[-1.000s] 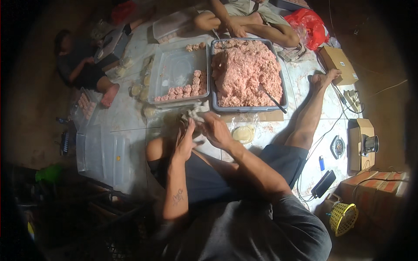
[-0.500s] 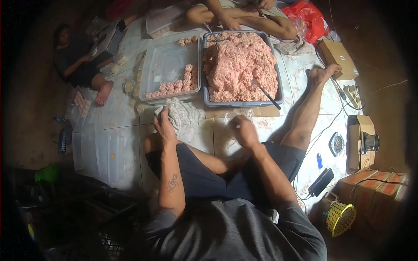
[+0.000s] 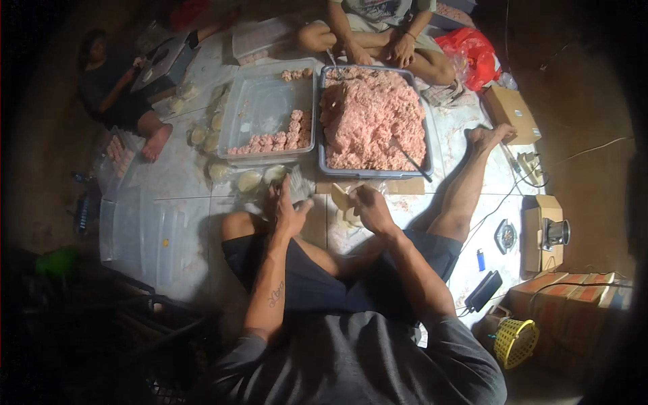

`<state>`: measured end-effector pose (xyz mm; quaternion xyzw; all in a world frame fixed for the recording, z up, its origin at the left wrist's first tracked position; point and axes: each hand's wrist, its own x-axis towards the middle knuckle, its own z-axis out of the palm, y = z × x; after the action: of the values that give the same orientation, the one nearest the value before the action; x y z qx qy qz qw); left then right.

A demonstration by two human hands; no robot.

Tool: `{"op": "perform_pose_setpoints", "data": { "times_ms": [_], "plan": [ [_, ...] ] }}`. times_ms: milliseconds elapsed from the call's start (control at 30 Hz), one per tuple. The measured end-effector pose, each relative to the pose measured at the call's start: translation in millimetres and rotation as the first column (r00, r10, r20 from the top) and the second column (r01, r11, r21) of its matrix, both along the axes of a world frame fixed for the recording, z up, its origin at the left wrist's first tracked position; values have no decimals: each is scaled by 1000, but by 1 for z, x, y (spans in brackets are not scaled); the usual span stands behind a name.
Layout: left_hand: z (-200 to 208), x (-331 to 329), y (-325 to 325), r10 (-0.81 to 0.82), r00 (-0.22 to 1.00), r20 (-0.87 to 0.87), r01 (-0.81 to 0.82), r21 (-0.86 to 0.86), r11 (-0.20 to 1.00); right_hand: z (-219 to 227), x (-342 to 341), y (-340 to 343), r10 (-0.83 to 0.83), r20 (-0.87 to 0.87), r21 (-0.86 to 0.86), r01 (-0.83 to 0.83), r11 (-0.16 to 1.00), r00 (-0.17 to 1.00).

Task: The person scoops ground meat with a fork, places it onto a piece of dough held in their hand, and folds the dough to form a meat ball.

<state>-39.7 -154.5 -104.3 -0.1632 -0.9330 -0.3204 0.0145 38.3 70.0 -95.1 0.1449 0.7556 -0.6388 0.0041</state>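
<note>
My left hand (image 3: 289, 214) is beside a striped cloth (image 3: 303, 190), its fingers stretched forward and its thumb held apart. Whether its fingertips touch the cloth I cannot tell. Pale round wrappers (image 3: 249, 180) lie in small stacks just beyond it. In my right hand (image 3: 373, 210) a thin pale-yellow wrapper (image 3: 340, 197) is pinched, and more wrappers (image 3: 349, 218) rest on the floor below it. Ahead stands a blue-grey tub (image 3: 378, 173) heaped with pink minced meat (image 3: 368, 115); a spoon handle (image 3: 413, 162) sticks out of the meat.
A clear plastic box (image 3: 266, 158) left of the tub holds rows of filled dumplings (image 3: 297, 128). Empty clear containers (image 3: 138, 233) stand at the left. Two people sit across and at the far left. An ashtray (image 3: 505, 236), lighter (image 3: 480, 260) and cables lie right.
The cloth has shifted and flattened, uncovering wrapper stacks beyond my left hand. A wrapper now shows in my right hand. The person across leans further into view.
</note>
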Motion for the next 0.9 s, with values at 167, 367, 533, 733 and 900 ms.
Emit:
{"op": "perform_pose_setpoints", "data": {
  "times_ms": [167,367,533,733,900],
  "plan": [
    [-24,16,52,-605,706,367,89,802,591,38,34,11,-70,132,-705,143,694,989],
    [28,24,58,-450,720,529,-89,713,696,19,46,-2,-209,-107,-47,205,978,972],
    [26,21,51,-433,705,561,-98,682,725,18,50,-14,8,-309,82,18,996,951],
    [14,30,60,-446,671,592,-111,675,729,-5,50,-1,-109,-116,-319,67,946,987],
    [15,34,73,-538,525,659,-34,648,761,-4,54,16,-163,-71,-505,105,857,984]
  ]
}}
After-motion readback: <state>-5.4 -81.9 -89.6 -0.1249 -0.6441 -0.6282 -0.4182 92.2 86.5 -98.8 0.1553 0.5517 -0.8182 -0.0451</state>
